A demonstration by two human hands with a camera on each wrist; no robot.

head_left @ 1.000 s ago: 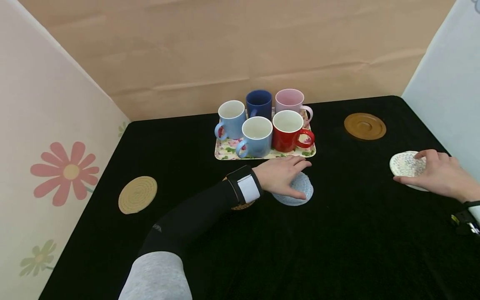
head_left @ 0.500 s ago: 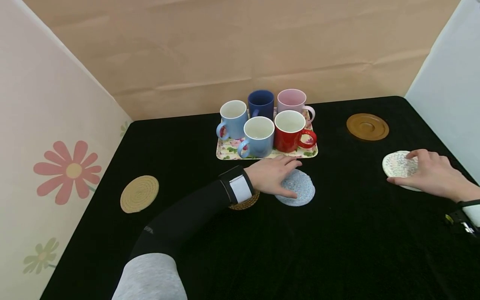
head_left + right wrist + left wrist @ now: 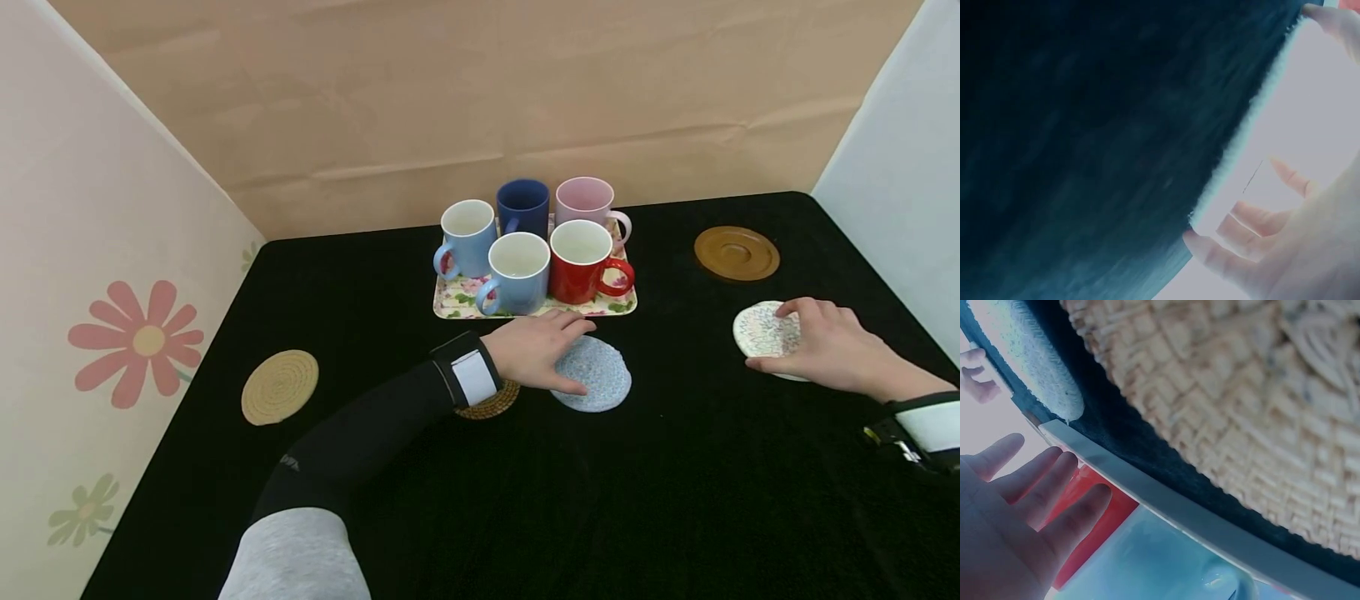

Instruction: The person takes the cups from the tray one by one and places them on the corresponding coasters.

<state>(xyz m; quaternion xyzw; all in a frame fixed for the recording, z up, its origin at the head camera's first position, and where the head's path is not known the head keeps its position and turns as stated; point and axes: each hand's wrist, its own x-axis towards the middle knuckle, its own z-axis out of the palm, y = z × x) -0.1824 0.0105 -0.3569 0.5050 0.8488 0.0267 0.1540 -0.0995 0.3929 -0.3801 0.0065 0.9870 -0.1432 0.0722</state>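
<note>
My left hand [image 3: 536, 350] reaches over the light blue round coaster [image 3: 606, 375], thumb and fingers spread and holding nothing. In the left wrist view the fingers of that hand [image 3: 1022, 531] are straight; a brown woven coaster [image 3: 1241, 419] fills the upper right. That coaster [image 3: 491, 406] lies partly beneath my left wrist in the head view. On the right, my right hand [image 3: 832, 343] grips a white speckled coaster [image 3: 761, 333] by its edges. The right wrist view has this hand [image 3: 1291, 250] with fingertips at the rim of the overexposed coaster [image 3: 1291, 119].
Several mugs stand on a floral tray [image 3: 457, 308] at the back: light blue, dark blue, pink, and a red mug [image 3: 573, 279] at front right. A wooden coaster [image 3: 737, 253] lies back right, a beige coiled coaster [image 3: 280, 387] at left. Walls enclose the black cloth [image 3: 600, 500].
My right hand has slid the white coaster to the left across the cloth. The left hand has drawn back slightly to the left, showing more of the light blue coaster.
</note>
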